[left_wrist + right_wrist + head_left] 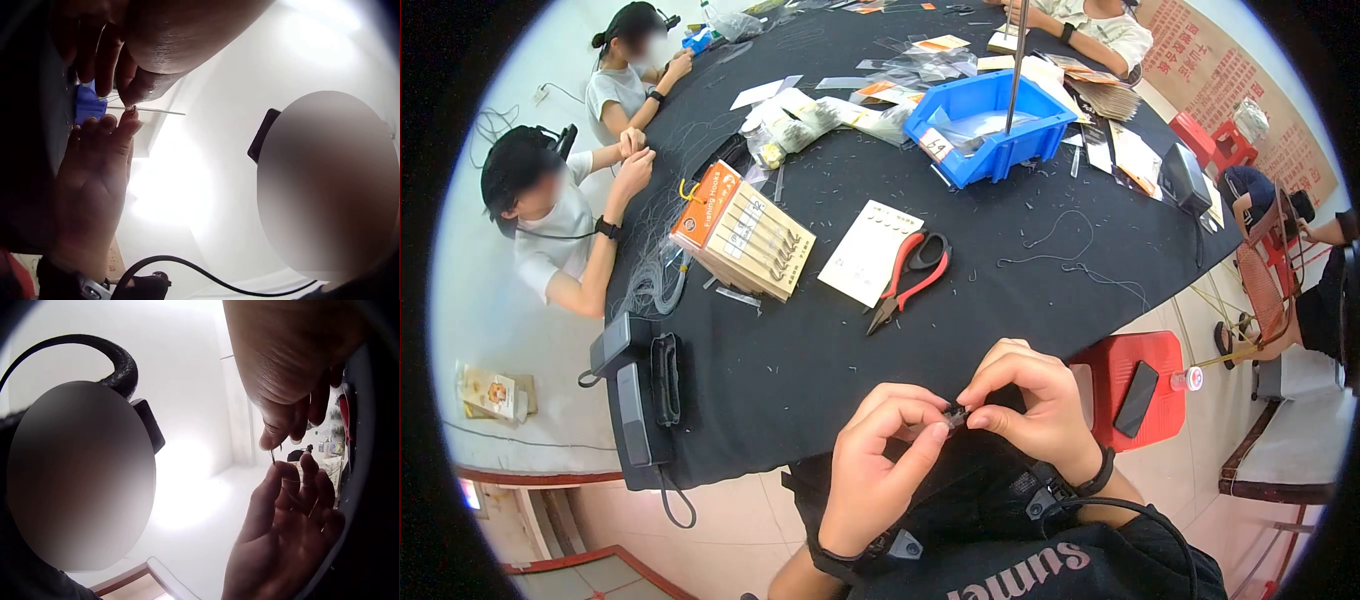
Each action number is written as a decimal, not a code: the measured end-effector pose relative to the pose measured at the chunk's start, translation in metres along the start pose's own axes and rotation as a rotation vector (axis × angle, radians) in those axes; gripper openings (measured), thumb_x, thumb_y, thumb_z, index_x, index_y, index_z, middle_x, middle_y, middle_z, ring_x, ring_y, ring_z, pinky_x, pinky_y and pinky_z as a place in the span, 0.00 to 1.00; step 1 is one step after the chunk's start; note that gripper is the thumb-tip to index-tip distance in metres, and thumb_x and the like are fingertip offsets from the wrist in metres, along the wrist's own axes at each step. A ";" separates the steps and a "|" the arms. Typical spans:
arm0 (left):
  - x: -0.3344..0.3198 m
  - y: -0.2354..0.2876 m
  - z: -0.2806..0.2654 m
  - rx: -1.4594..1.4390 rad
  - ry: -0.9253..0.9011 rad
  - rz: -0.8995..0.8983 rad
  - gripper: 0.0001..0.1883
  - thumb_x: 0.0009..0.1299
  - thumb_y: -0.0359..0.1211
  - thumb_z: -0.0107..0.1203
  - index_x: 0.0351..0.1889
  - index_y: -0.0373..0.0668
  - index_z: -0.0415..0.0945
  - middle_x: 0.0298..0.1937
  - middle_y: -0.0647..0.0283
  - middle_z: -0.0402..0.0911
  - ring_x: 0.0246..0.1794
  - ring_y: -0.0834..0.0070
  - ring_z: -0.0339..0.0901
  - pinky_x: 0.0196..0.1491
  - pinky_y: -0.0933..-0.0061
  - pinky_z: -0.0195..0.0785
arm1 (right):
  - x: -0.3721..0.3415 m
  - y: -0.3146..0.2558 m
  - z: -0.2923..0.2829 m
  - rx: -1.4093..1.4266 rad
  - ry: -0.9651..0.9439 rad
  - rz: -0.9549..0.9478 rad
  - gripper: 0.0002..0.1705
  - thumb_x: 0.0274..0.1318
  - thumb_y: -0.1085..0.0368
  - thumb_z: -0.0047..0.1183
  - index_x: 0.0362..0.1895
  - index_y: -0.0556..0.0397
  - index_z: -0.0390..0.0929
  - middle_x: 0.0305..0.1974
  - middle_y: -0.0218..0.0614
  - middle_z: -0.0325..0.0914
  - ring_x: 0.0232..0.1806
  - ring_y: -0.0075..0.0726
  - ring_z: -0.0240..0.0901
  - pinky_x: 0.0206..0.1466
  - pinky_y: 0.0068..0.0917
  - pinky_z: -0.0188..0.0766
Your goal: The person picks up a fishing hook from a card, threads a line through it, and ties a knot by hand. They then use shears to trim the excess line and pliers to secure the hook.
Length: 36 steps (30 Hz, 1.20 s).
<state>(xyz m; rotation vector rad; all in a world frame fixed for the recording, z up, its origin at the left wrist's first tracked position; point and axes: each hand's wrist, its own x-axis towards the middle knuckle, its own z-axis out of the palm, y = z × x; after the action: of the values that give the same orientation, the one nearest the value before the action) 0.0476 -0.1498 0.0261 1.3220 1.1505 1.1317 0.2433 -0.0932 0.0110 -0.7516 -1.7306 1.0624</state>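
Near the table's front edge, my left hand [887, 455] and right hand [1040, 408] meet at their fingertips. Between them is a small dark fishing hook [956, 416], pinched by thumb and fingers on both sides. Thin shafts of the hook [273, 455] show in the right wrist view, with a fine line [292, 481] crossing the left fingers. The fingertips cover most of the hook. Beyond the hands lie red-handled pliers [912, 275] and a white card [870, 250] with a row of small hooks. A stack of fishing-hook cards [745, 235] stands to the left.
A blue bin [990, 130] stands at the back of the black-covered table [800, 420]. Loose fishing line [1070, 255], plastic bags [800, 120] and cards lie about. On the right, a red stool [1165, 400] carries a phone [1137, 398]. Other people sit around the table.
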 end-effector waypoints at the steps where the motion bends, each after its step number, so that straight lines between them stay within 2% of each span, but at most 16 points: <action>1: 0.000 0.001 -0.001 0.032 -0.015 0.012 0.02 0.71 0.24 0.56 0.38 0.35 0.77 0.49 0.59 0.76 0.43 0.79 0.75 0.46 0.79 0.70 | 0.000 0.000 0.000 -0.006 -0.001 0.003 0.10 0.46 0.64 0.70 0.34 0.50 0.84 0.31 0.30 0.83 0.35 0.33 0.77 0.48 0.29 0.65; 2: 0.000 0.002 -0.001 0.065 -0.030 0.024 0.02 0.72 0.24 0.55 0.38 0.34 0.76 0.50 0.59 0.75 0.43 0.80 0.74 0.47 0.79 0.70 | 0.000 0.000 0.000 -0.013 -0.002 0.006 0.10 0.46 0.64 0.70 0.33 0.50 0.84 0.31 0.30 0.83 0.35 0.33 0.77 0.48 0.29 0.65; 5: -0.001 -0.001 0.002 -0.002 0.018 0.008 0.03 0.69 0.25 0.59 0.38 0.35 0.79 0.47 0.60 0.78 0.41 0.78 0.76 0.43 0.78 0.70 | 0.000 -0.001 0.000 -0.018 -0.012 0.004 0.09 0.47 0.64 0.70 0.33 0.50 0.84 0.30 0.30 0.83 0.35 0.33 0.77 0.48 0.30 0.65; 11: -0.001 -0.006 0.002 -0.070 0.000 0.011 0.04 0.72 0.27 0.56 0.40 0.36 0.77 0.47 0.60 0.78 0.43 0.78 0.75 0.45 0.78 0.70 | 0.000 0.001 0.002 0.027 -0.031 0.020 0.07 0.50 0.64 0.68 0.33 0.51 0.83 0.30 0.31 0.82 0.35 0.34 0.77 0.47 0.30 0.65; 14: -0.002 -0.002 0.002 -0.107 -0.084 -0.030 0.04 0.76 0.28 0.50 0.41 0.36 0.72 0.48 0.61 0.72 0.47 0.79 0.70 0.53 0.76 0.65 | -0.002 -0.001 0.004 0.141 -0.039 0.081 0.05 0.55 0.65 0.65 0.34 0.52 0.83 0.31 0.32 0.82 0.35 0.34 0.77 0.47 0.30 0.67; 18: -0.003 -0.002 0.001 -0.177 -0.122 -0.076 0.05 0.77 0.29 0.49 0.41 0.37 0.72 0.46 0.63 0.71 0.46 0.79 0.69 0.53 0.76 0.63 | -0.002 -0.003 0.002 0.251 -0.070 0.126 0.04 0.59 0.67 0.61 0.35 0.54 0.83 0.31 0.33 0.82 0.36 0.35 0.77 0.46 0.31 0.69; 23: -0.005 -0.008 -0.001 -0.331 -0.170 -0.126 0.04 0.77 0.28 0.51 0.43 0.37 0.74 0.45 0.68 0.71 0.45 0.84 0.69 0.50 0.81 0.63 | 0.000 -0.003 0.000 0.177 -0.097 0.068 0.05 0.56 0.66 0.62 0.34 0.54 0.83 0.32 0.34 0.83 0.35 0.35 0.78 0.44 0.30 0.69; 26: -0.006 -0.007 -0.002 -0.385 -0.208 -0.158 0.05 0.78 0.29 0.51 0.44 0.37 0.74 0.45 0.68 0.71 0.46 0.84 0.68 0.51 0.82 0.61 | 0.000 -0.002 0.000 0.169 -0.111 0.041 0.05 0.54 0.67 0.63 0.33 0.53 0.83 0.32 0.33 0.83 0.35 0.35 0.78 0.44 0.30 0.68; 29: -0.006 -0.007 -0.003 -0.399 -0.229 -0.177 0.05 0.78 0.29 0.50 0.44 0.37 0.74 0.45 0.69 0.71 0.45 0.84 0.68 0.51 0.82 0.61 | 0.000 -0.002 -0.001 0.155 -0.113 0.018 0.04 0.53 0.67 0.63 0.33 0.53 0.84 0.32 0.33 0.83 0.34 0.34 0.78 0.44 0.31 0.68; 32: -0.005 0.001 -0.001 -0.386 -0.195 -0.231 0.05 0.77 0.31 0.50 0.40 0.38 0.73 0.40 0.67 0.72 0.43 0.80 0.68 0.51 0.77 0.61 | 0.001 -0.003 -0.003 0.132 -0.112 0.008 0.04 0.53 0.67 0.63 0.32 0.53 0.83 0.32 0.33 0.83 0.34 0.34 0.78 0.44 0.31 0.68; 36: -0.006 0.000 -0.002 -0.358 -0.187 -0.220 0.06 0.77 0.31 0.50 0.40 0.38 0.73 0.40 0.67 0.72 0.43 0.80 0.68 0.51 0.78 0.61 | 0.000 -0.003 -0.003 0.108 -0.124 -0.012 0.04 0.53 0.66 0.64 0.31 0.52 0.83 0.32 0.32 0.83 0.34 0.34 0.77 0.44 0.30 0.68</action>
<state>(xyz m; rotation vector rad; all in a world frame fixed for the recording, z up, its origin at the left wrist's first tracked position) 0.0454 -0.1555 0.0260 0.9763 0.8834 0.9758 0.2462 -0.0930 0.0143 -0.6174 -1.7640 1.2060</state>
